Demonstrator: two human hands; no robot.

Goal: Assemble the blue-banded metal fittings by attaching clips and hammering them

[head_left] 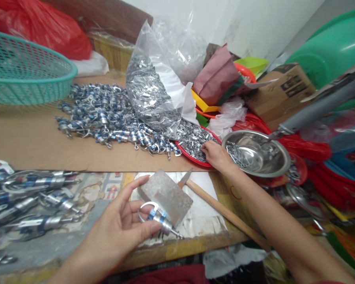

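Note:
My left hand (121, 225) holds a small silver and blue metal clip assembly (156, 219) with a wire loop, close to the table's near edge. Just behind it lies a grey metal block (168, 197). My right hand (215, 156) reaches forward into a red dish (185, 153) full of small silver metal pieces, its fingers pinched down among them. Whether they hold a piece is hidden.
A pile of finished blue and silver assemblies (106, 114) lies on cardboard; more (26, 201) lie at left. A clear bag of silver parts (156, 86), a steel bowl (257, 154), a teal basket (20, 71), a wooden-handled tool (225, 213) and a cardboard box (281, 94) surround the work spot.

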